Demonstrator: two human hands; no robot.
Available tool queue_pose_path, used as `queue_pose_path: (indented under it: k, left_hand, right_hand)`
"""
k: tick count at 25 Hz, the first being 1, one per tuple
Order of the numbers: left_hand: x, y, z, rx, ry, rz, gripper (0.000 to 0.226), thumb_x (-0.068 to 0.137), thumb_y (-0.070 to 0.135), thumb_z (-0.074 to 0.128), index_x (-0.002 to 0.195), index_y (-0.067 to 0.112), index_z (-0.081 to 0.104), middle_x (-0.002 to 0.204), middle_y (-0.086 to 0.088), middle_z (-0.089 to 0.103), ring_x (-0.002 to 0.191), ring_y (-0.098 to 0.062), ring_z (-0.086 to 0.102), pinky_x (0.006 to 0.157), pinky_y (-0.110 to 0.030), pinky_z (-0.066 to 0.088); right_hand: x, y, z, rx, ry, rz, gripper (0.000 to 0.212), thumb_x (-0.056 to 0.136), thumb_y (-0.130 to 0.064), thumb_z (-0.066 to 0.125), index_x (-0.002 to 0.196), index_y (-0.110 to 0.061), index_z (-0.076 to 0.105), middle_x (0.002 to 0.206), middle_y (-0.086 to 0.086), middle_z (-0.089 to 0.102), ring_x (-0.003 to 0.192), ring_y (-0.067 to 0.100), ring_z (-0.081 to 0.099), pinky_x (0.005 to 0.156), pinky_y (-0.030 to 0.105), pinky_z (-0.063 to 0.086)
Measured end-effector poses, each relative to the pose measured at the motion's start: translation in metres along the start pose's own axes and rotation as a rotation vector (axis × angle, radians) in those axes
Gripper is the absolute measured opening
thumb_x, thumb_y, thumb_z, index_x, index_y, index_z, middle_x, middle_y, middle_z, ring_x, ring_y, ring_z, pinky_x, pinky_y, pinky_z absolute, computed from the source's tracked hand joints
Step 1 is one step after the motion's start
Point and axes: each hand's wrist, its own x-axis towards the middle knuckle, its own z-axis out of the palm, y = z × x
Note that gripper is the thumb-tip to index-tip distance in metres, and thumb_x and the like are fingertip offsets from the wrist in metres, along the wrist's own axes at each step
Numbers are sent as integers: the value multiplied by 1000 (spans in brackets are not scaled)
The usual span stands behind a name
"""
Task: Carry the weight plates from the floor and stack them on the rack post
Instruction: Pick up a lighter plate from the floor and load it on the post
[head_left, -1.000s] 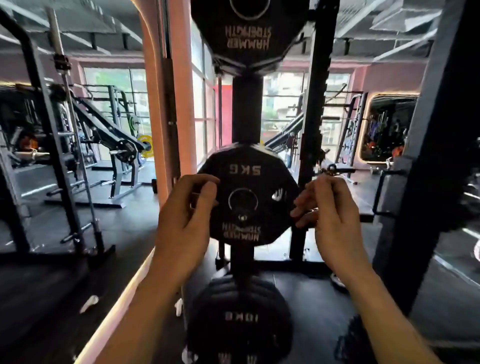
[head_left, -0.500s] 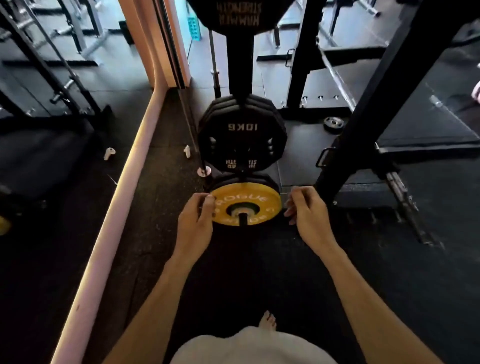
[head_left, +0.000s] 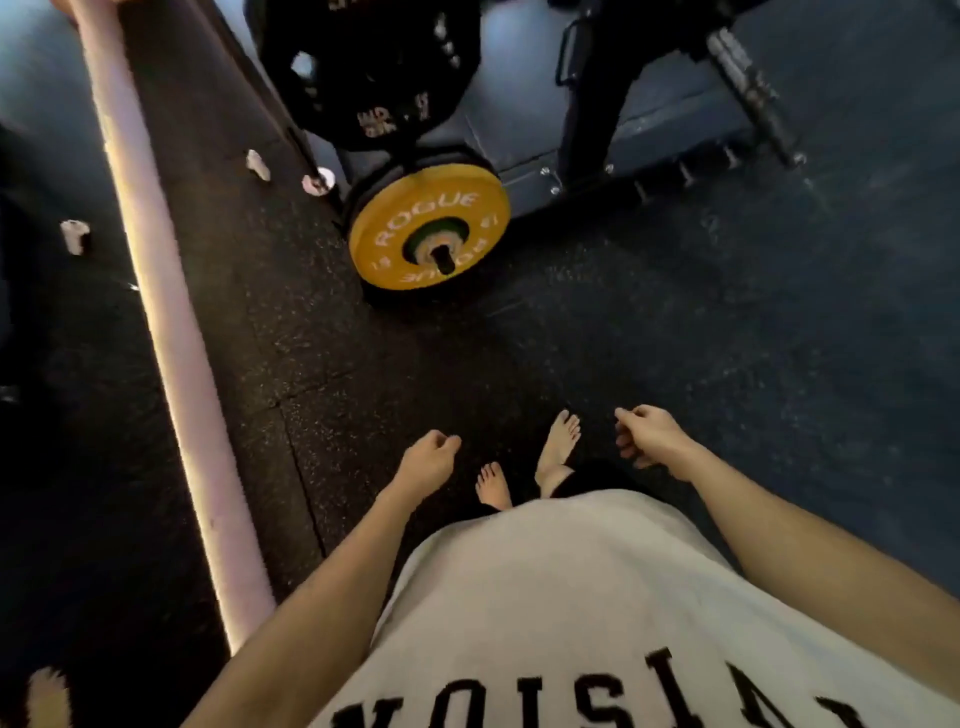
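A yellow plate (head_left: 428, 226) sits on a low rack post (head_left: 445, 258) in front of black plates (head_left: 363, 67) higher on the rack. Both hands, left hand (head_left: 427, 461) and right hand (head_left: 645, 436), hang loosely curled and hold nothing above bare feet (head_left: 558, 447) on the dark rubber floor (head_left: 727, 338)

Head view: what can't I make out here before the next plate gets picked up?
- Black plates above the yellow plate: cut off by the top edge and blurred, weight markings unreadable.
- Plates behind the yellow plate: hidden by it, count unclear.
- Any plates remaining on the floor: none in frame; edges and the white shirt cut the view.
- Left hand and right hand: loosely curled, no grip on anything.
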Motion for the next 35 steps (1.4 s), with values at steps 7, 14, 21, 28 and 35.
queue_pose_path:
  k: [7, 14, 21, 28, 35]
  left_hand:
    - [11, -1, 50, 683, -247, 103, 40, 100, 34, 44, 125, 6, 56, 130, -14, 58, 118, -28, 55, 93, -30, 41]
    - [21, 117, 149, 1018, -315, 257, 33, 99, 36, 45, 119, 11, 55, 107, -13, 63, 87, -25, 63, 72, -34, 55]
    - [-5, 251, 310, 1102, -290, 466, 32, 99, 31, 47, 119, 10, 59, 123, -13, 60, 108, -28, 56, 80, -32, 40]
    - [-17, 353, 433, 1037, -265, 619, 25, 98, 25, 48, 103, 6, 64, 110, -15, 65, 88, -22, 55, 79, -36, 44]
    - [21, 487, 559, 1160, -383, 536, 32, 99, 28, 48, 119, 7, 61, 125, -15, 61, 115, -32, 56, 89, -32, 42]
  right_hand:
    - [-30, 145, -14, 305, 200, 220, 27, 100, -32, 49, 85, -10, 58, 71, 7, 62, 58, 20, 53, 50, 27, 40]
    - [-53, 274, -47, 651, 331, 382, 28, 96, -31, 53, 80, -11, 64, 72, 8, 68, 62, 24, 60, 55, 32, 45]
    - [-52, 383, -158, 860, 380, 409, 23, 94, -22, 55, 74, -13, 61, 67, 9, 62, 55, 22, 57, 45, 23, 44]
    - [-22, 439, -267, 914, 336, 433, 17, 98, -23, 52, 87, -11, 57, 74, 10, 62, 52, 19, 52, 50, 27, 44]
    - [40, 460, -410, 841, 262, 488, 18, 97, -20, 49, 80, -15, 52, 61, 5, 52, 43, 16, 45, 44, 19, 37]
